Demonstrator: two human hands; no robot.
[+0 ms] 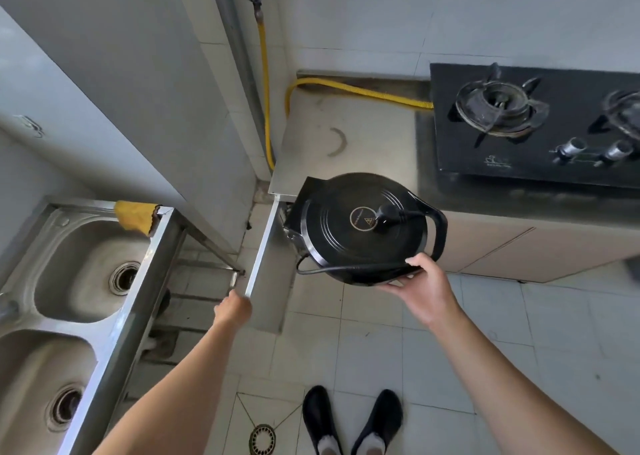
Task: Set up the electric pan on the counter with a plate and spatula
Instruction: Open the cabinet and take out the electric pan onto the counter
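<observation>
Right hand [424, 286] clamps near rim of round black electric pan [360, 227], ribbed lid glossy, cord and plug [388, 216] lying on top; pan held off counter's [346, 136] front left corner. Left hand [233, 309] grips edge of open metal cabinet door [265, 250].

Centre frame: right hand [424, 286] grips the black electric pan [360, 227] by its near rim, below the tabletop [346, 136] edge. Left hand [233, 311] holds the open cabinet door [266, 257].
</observation>
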